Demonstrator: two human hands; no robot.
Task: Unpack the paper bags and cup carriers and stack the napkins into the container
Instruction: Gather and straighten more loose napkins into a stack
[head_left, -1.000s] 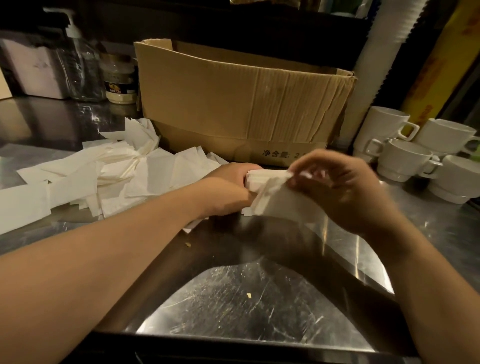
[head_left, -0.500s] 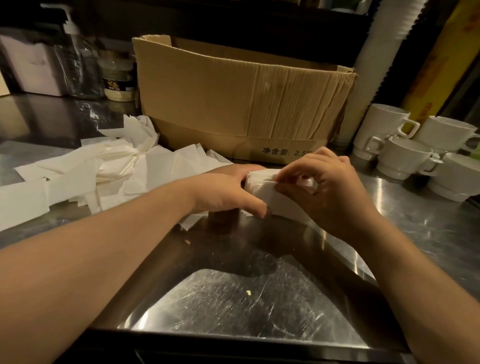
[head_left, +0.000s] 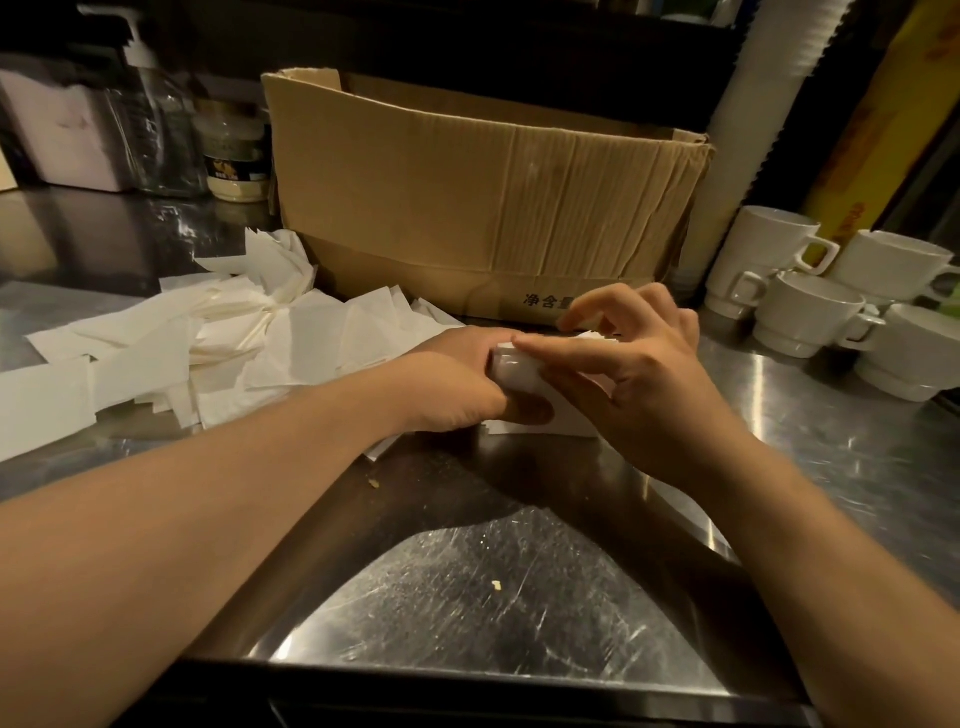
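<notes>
**Squaring a napkin bundle on the steel bench**

We are holding a small stack of napkins (head_left: 519, 366) between both hands, in front of the cardboard box (head_left: 467, 192). Our left hand (head_left: 452, 379) is wrapping the stack's left end, fingers curled round it, probably to keep the sheets from sliding. Our right hand (head_left: 639, 369) is resting on top, thumb laid along the upper edge and fingers only loosely bent, not clamping; we are judging this as tapping the edges flush. The stack's foot is touching the bench (head_left: 493, 587), likely for a flat reference.

A loose heap of napkins (head_left: 218, 343) is lying just left, still unsorted.

Hard to make out: the stack's far side is hidden behind our right hand; the box's inside is not showing; no napkin container is identifiable. White cups (head_left: 810, 312) at right are partly cut off
</notes>
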